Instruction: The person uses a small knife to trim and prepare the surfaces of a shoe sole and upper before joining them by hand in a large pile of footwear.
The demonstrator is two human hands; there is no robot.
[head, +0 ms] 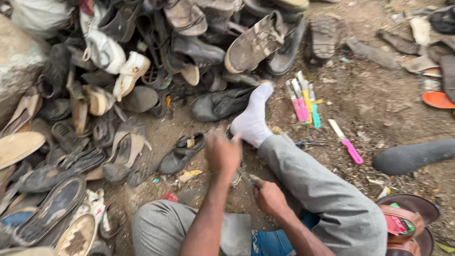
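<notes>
Fingers (226, 144) of L hand (222, 154) curled near sock (252, 118), R hand (268, 196) gripping blade (246, 176).

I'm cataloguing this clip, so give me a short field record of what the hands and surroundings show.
setting: bare dirt ground
left hand: raised and blurred, contents unclear
right hand: grips a thin tool
foot: white sock, leg in grey trousers
nearby: heap of worn dusty shoes, pink-handled knife

- Flat, even daylight, no glare, shadows soft and short.
- Motion blur on left hand (222, 154) and right hand (268, 196).
- Shoe pile (142, 71) softly smeared; frame edges slightly stretched.
</notes>
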